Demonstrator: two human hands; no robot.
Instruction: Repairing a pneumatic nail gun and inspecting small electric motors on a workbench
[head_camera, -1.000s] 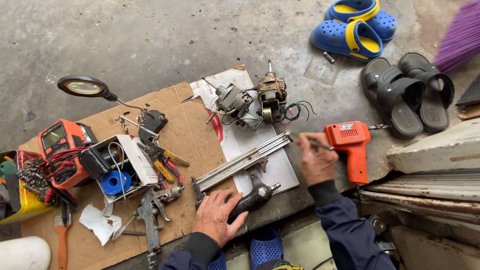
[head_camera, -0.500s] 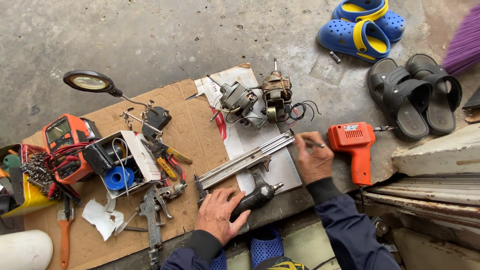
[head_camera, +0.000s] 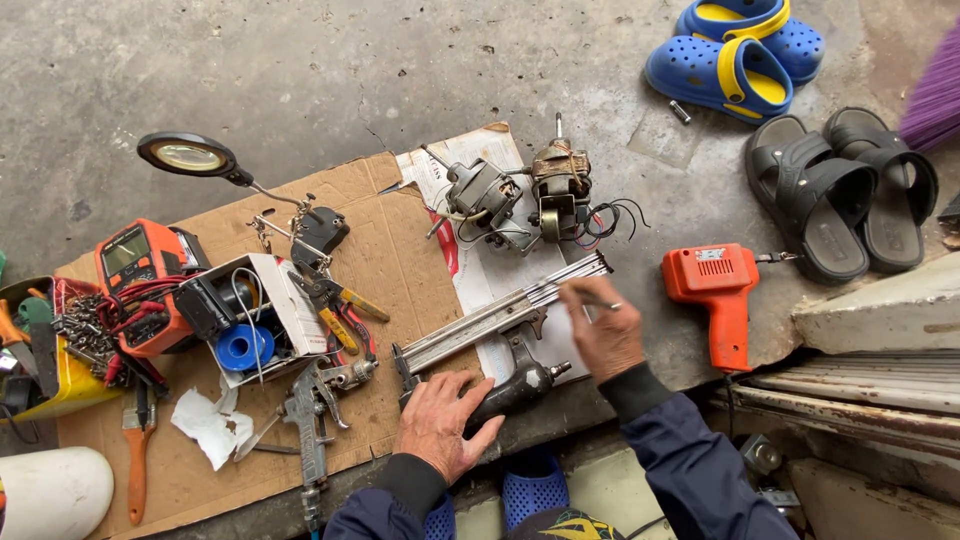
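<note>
While the left hand (head_camera: 440, 420) lies flat over the rear of a long metal staple gun (head_camera: 495, 320), fingers spread and pressing on its dark grip rather than closed round it, the right hand (head_camera: 605, 335) is pinched together on a thin metal rod (head_camera: 590, 297) whose tip points at the far end of the gun's silver rail. The gun lies slantwise on a sheet of paper (head_camera: 475, 275) over flattened cardboard (head_camera: 395, 260) spread on the concrete floor (head_camera: 300, 70), just in front of the person's knees. Two small electric motors (head_camera: 525, 195) with loose wires sit just beyond it, an orange power tool (head_camera: 715, 295) lies to the right, and pliers (head_camera: 335, 305), an orange meter (head_camera: 140, 275), a magnifying lamp (head_camera: 190, 155) and a box with a blue spool (head_camera: 240, 345) crowd the left side. The hold looks weak to me: an open palm can let the gun turn on the smooth paper if the rod pushes sideways. The rod is thin and held only at the fingertips, so it could slip off the rail and jab the left hand, or bend. Any small part that springs free could be lost among the clutter or roll onto the bare floor.
</note>
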